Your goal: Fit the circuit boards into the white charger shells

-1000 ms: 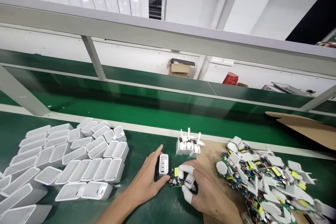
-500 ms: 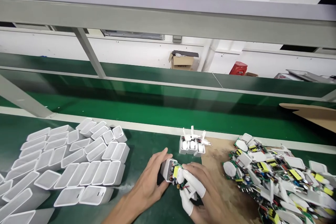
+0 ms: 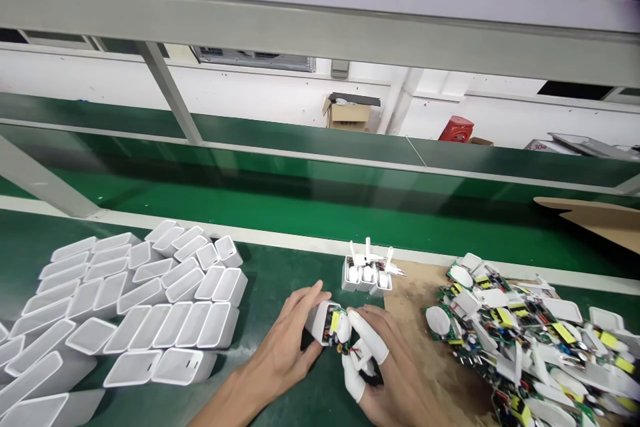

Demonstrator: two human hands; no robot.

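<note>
My left hand (image 3: 283,343) is wrapped round a white plastic housing (image 3: 317,321), its open end turned to the right. At that opening sits a circuit board (image 3: 335,321) with a yellow block and a round white part, partly inside the housing. My right hand (image 3: 393,367) grips the board's outer end, with white finger covers on its thumb and a fingertip. White connector pieces (image 3: 367,350) and thin wires hang between those fingers. How deep the board sits is hidden.
Many empty white housings (image 3: 170,323) stand at left. Behind my hands are three filled housings (image 3: 367,275) with white parts on top. A heap of circuit boards (image 3: 525,333) lies on brown cardboard (image 3: 420,320) at right. A metal frame bar (image 3: 320,23) crosses above.
My right fingers have shifted slightly at the board, and the white connector pieces show more between them. The board stays at the housing's opening. The view has tilted a little.
</note>
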